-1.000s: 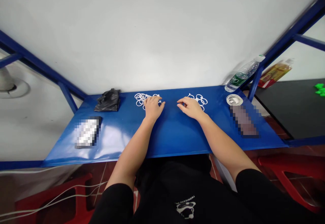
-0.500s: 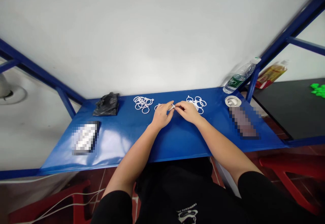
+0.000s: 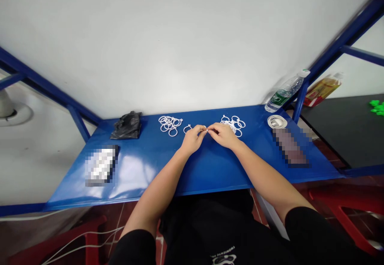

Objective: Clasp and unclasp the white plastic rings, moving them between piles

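My left hand [image 3: 193, 137] and my right hand [image 3: 222, 134] meet over the middle of the blue table [image 3: 156, 165], fingertips pinched together on a small white ring [image 3: 206, 129]. A pile of several white rings [image 3: 169, 123] lies to the left of my hands, with a single ring [image 3: 187, 128] beside my left thumb. Another cluster of white rings [image 3: 235, 123] lies just behind my right hand. Both forearms rest across the table's front edge.
A crumpled black bag [image 3: 127, 125] sits at the back left, a blurred flat item [image 3: 100, 165] nearer the front left. A roll of white tape [image 3: 276, 121], a blurred object [image 3: 289, 146] and a lying water bottle [image 3: 285, 90] are at the right. Blue frame posts [image 3: 300, 97] flank the table.
My left hand left the ring pile on the left and moved to the middle with a ring. Both hands came together and now pinch it between them.
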A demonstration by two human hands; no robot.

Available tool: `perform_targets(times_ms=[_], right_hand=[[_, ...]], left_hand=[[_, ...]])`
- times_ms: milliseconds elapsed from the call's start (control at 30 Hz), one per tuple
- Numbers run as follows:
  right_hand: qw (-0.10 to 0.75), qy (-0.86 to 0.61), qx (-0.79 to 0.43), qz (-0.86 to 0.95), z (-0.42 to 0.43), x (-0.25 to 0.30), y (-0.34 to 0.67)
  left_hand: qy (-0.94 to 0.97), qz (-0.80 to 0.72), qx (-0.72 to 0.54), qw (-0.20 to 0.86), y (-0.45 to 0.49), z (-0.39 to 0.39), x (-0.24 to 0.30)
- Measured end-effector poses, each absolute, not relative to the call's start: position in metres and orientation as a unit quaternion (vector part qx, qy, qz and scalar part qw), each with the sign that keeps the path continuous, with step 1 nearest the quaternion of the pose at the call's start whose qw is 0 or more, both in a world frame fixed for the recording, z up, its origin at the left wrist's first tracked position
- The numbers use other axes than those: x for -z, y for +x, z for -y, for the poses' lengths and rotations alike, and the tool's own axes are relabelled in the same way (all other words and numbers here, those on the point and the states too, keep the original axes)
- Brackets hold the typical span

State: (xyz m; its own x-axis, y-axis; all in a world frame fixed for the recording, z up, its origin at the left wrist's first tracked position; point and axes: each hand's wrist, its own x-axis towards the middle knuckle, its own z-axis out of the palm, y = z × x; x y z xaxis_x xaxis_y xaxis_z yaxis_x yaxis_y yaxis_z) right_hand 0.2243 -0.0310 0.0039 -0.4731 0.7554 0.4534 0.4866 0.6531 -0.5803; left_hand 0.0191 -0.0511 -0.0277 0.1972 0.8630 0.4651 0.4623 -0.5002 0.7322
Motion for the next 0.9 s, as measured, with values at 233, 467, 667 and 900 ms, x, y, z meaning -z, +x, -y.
perform_targets(times_ms=[233, 467, 667, 900], right_hand=[[0.353, -0.376, -0.184, 0.837, 0.031, -0.006, 0.224], [0.424, -0.486, -0.077, 0.761, 0.020, -0.026, 0.259], [0.488, -0.529, -0.120, 0.684, 0.015, -0.033, 0.269], [0.363, -0.462, -0.168, 0.791, 0.025, -0.012, 0.234]], left_hand=[[0.746, -0.447, -0.453, 0.200, 0.019, 0.048, 0.024], [0.712, -0.582, -0.392, 0.002, 0.002, 0.044, 0.017], [0.686, -0.688, -0.237, -0.009, -0.007, 0.042, 0.025], [0.743, -0.602, -0.286, 0.060, 0.003, 0.044, 0.017]])
